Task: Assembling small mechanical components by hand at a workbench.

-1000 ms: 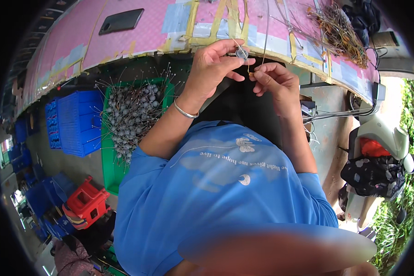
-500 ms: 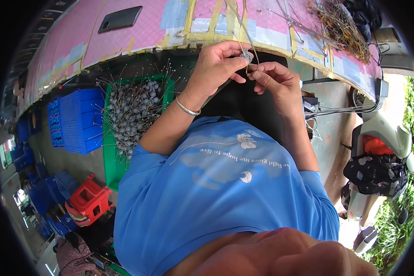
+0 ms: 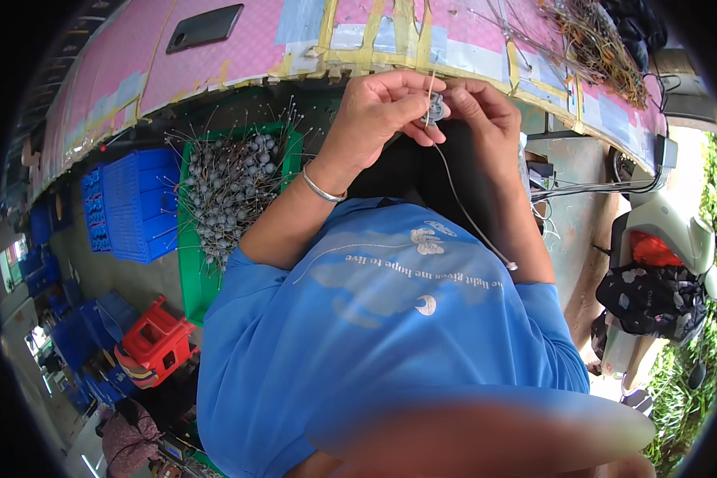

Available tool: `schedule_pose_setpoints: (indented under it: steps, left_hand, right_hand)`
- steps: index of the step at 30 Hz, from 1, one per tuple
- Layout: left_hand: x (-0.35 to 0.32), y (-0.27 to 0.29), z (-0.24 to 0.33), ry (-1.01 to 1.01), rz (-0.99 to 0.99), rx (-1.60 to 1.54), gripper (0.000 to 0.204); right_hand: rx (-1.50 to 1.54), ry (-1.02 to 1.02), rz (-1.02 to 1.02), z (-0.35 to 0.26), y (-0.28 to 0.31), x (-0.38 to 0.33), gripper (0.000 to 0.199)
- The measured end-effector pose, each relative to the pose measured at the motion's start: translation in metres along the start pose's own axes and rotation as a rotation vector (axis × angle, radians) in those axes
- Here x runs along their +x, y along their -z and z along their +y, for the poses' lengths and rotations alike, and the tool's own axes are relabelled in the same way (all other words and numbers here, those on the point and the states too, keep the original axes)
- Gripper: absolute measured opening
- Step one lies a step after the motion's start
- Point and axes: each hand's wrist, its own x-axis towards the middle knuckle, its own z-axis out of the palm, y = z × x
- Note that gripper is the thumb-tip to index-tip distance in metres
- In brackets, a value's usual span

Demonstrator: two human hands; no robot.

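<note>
My left hand (image 3: 382,107) is closed, pinching a small grey round plastic part (image 3: 436,108) between thumb and fingers just off the table's near edge. A thin tan wire (image 3: 431,73) runs up past the part. My right hand (image 3: 486,119) is closed against the part's right side, with its fingertips partly hidden. Below the hands a grey cable (image 3: 464,205) hangs in a curve, ending in a small white tip over my blue shirt. Left of my forearm, a green crate (image 3: 193,275) holds a heap of grey round parts (image 3: 235,183) with wires sticking out.
The table (image 3: 255,68) has a pink, taped cover. On it lie a dark phone (image 3: 205,29) and a bundle of wires (image 3: 593,48). Blue crates (image 3: 142,207) and a red plastic stool-like object (image 3: 155,342) stand left. A scooter (image 3: 661,231) is at right.
My right hand has moved up and slightly toward the grey part. The grey cable, which ran up over the table, now hangs down below my hands. My left hand stays almost in place.
</note>
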Motion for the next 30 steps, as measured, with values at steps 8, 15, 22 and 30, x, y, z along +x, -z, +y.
schedule_pose_setpoints:
  steps: [8,15,22,30]
  left_hand:
    - [-0.001,-0.002,-0.005,0.003,0.028,-0.019,0.021]
    - [0.001,0.007,-0.014,-0.027,0.085,-0.052,0.016]
    - [0.002,0.013,-0.015,-0.226,-0.065,-0.004,0.043]
    - [0.01,0.041,0.004,-0.105,-0.06,-0.076,0.041]
  right_hand:
    - [0.302,0.016,-0.13,-0.003,-0.009,0.012,0.019]
    - [0.281,-0.111,-0.019,-0.003,-0.023,0.015,0.018]
    - [0.417,-0.333,-0.016,-0.004,-0.021,0.032,0.014]
    - [-0.45,0.027,-0.141,-0.024,-0.017,0.099,0.02]
